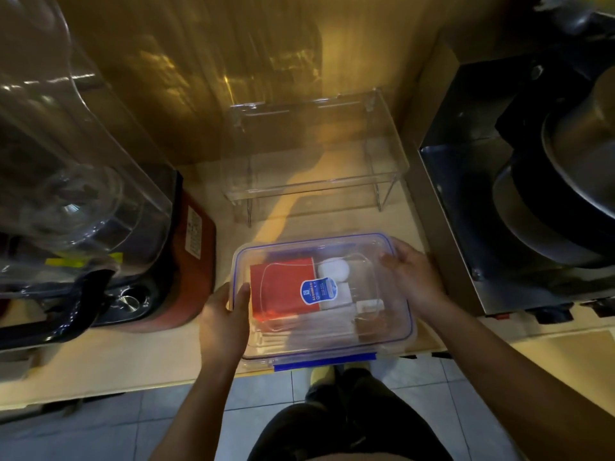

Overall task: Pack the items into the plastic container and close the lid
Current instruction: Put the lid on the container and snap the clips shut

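A clear plastic container (404,331) stands at the counter's front edge, with its blue-trimmed lid (332,241) lying on top and a blue latch (324,362) at the near side. Through the lid I see a red packet (283,287), a white round object (333,269), a blue label (318,291) and several pale sticks (319,331). My left hand (224,319) grips the container's left side, thumb on the lid. Against the right side, near the far corner, my right hand (412,276) holds on with fingers on the lid.
A large blender with a clear jug (76,181) and red base (196,261) stands to the left. A clear acrylic stand (316,151) sits behind the container. A metal appliance with a pot (545,194) fills the right. Tiled floor lies below the counter edge.
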`<state>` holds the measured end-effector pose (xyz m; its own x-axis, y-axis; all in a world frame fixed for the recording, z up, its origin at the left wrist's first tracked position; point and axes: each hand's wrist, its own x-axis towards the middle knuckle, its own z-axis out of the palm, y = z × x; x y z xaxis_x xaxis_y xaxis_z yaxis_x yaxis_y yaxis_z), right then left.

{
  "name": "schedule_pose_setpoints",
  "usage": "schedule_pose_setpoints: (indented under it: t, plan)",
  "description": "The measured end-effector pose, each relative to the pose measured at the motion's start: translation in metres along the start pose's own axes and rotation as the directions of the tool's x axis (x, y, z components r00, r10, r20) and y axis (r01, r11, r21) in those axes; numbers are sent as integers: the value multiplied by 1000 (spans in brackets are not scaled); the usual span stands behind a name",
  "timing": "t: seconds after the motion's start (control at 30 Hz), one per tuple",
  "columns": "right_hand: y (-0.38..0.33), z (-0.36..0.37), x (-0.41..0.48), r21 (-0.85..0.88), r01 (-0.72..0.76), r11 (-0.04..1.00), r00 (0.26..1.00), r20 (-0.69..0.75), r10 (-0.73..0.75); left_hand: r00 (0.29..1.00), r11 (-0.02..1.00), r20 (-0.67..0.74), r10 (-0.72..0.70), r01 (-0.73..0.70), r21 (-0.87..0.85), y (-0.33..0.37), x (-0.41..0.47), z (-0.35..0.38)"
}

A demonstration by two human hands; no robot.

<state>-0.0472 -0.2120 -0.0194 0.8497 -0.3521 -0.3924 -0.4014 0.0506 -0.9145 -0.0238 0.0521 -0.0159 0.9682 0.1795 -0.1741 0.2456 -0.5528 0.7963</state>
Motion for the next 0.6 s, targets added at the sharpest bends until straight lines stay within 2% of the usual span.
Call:
schedule_pose_setpoints:
  t: [0.13,0.23,0.33,0.43,0.53,0.6]
  plan:
    - [7,-2,0,-104,-41,994,999,-15,40,993,989,96,-73,84,-124,-16,-4,2]
    - [15,-9,-10,-73,-113,991,993,-37,111,981,957,153,-123,158,-242,-26,-15,4]
    - [23,-5,-24,-111,-39,993,997,57,46,978,929,154,-140,183,-322,-32,-23,9]
    - [25,-2,-17,-129,-13,992,1000,25,17,979,899,150,-136,186,-396,-30,-21,16]
    - [21,-3,0,-159,-9,987,999,39,15,979,894,139,-146,191,-406,-24,-9,25]
    - [15,-5,12,-228,56,972,998,43,-47,980,930,125,-157,189,-314,-19,1,31]
